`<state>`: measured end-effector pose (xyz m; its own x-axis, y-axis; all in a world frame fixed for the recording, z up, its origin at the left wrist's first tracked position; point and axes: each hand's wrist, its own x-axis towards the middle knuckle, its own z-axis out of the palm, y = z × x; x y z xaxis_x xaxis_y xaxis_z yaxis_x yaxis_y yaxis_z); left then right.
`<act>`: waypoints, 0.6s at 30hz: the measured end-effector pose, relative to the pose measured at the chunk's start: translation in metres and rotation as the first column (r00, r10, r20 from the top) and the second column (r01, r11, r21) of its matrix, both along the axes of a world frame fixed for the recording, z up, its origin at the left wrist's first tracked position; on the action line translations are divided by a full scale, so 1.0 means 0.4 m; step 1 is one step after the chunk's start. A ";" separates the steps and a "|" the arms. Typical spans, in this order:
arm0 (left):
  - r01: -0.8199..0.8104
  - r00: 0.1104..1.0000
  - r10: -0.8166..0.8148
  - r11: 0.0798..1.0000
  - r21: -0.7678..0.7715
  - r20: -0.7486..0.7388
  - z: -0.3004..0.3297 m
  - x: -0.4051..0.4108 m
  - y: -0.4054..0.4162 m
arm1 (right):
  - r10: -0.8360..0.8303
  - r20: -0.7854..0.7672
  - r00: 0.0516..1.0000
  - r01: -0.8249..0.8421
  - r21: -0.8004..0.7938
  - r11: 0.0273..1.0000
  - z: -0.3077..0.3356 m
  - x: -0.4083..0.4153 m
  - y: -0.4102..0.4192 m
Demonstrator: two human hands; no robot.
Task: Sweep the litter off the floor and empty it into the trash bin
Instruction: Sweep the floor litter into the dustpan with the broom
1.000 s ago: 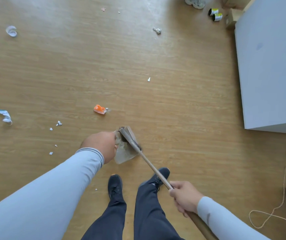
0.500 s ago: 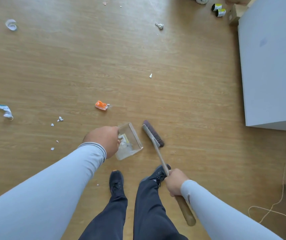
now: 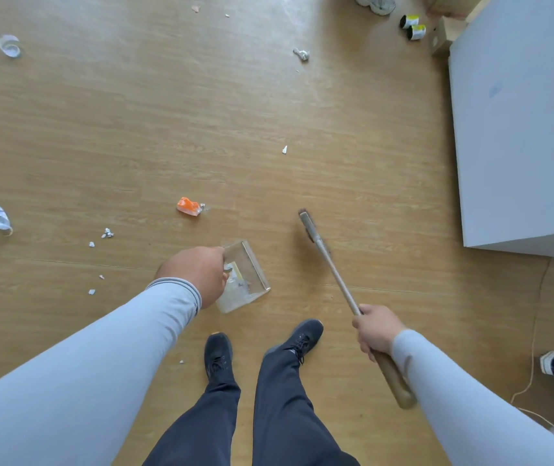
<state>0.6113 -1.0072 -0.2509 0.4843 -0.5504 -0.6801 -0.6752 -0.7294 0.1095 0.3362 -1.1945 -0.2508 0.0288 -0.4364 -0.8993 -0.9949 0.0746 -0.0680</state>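
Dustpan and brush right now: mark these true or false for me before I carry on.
1. The left hand holds the clear dustpan. True.
2. The dustpan is empty. False: scraps lie inside it.
3. The right hand grips the brush by its handle. True.
4. The brush head rests inside the dustpan. False: it is apart, to the pan's right.
5. The orange wrapper is in the dustpan. False: it lies on the floor beyond it.
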 end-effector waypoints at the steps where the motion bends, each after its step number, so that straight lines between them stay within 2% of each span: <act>1: -0.002 1.000 0.002 1.000 -0.002 -0.001 -0.001 0.000 0.001 | 0.068 -0.023 0.997 -0.068 0.003 0.998 -0.023 0.035 0.007; 3: -0.005 1.000 0.005 1.000 0.000 0.005 -0.002 0.002 0.004 | 0.355 -0.074 0.932 -0.351 0.067 0.934 -0.042 0.106 0.047; 5: -0.005 1.000 0.005 1.000 0.005 0.010 -0.001 0.004 0.004 | 0.741 -0.082 0.667 -0.731 0.121 0.671 -0.019 0.158 0.122; 6: -0.005 1.000 0.005 1.000 0.007 0.008 -0.002 0.004 0.003 | 0.826 -0.049 0.561 -0.815 0.142 0.562 -0.017 0.164 0.152; 7: -0.005 1.000 0.005 1.000 0.006 0.008 -0.002 0.004 0.000 | 0.821 -0.008 0.571 -0.810 0.159 0.565 -0.025 0.156 0.178; 8: -0.003 1.000 0.003 1.000 0.005 0.008 -0.003 0.002 0.000 | 0.759 0.027 0.650 -0.750 0.183 0.636 -0.035 0.136 0.195; 9: 0.000 1.000 0.000 1.000 0.003 0.011 -0.003 0.002 0.000 | 0.525 0.046 0.850 -0.520 0.230 0.823 -0.033 0.114 0.201; 10: 0.003 1.000 -0.003 1.000 0.001 0.016 -0.005 0.001 0.002 | 0.306 0.056 0.950 -0.310 0.257 0.916 -0.031 0.093 0.194; 11: 0.004 1.000 -0.004 1.000 0.002 0.018 -0.006 0.002 0.007 | 0.081 0.054 0.995 -0.093 0.282 0.955 -0.011 0.070 0.185; 12: 0.004 1.000 -0.004 1.000 0.000 0.016 -0.005 0.002 0.011 | -0.081 0.053 0.995 0.062 0.296 0.953 0.015 0.043 0.165; 14: 0.007 1.000 -0.007 1.000 0.003 0.018 -0.006 0.003 0.016 | -0.208 0.060 0.976 0.177 0.329 0.928 0.060 -0.005 0.130; 18: -0.008 1.000 0.008 1.000 0.011 -0.006 0.024 -0.009 0.052 | -0.212 0.091 0.973 0.185 0.242 0.953 0.137 -0.056 0.123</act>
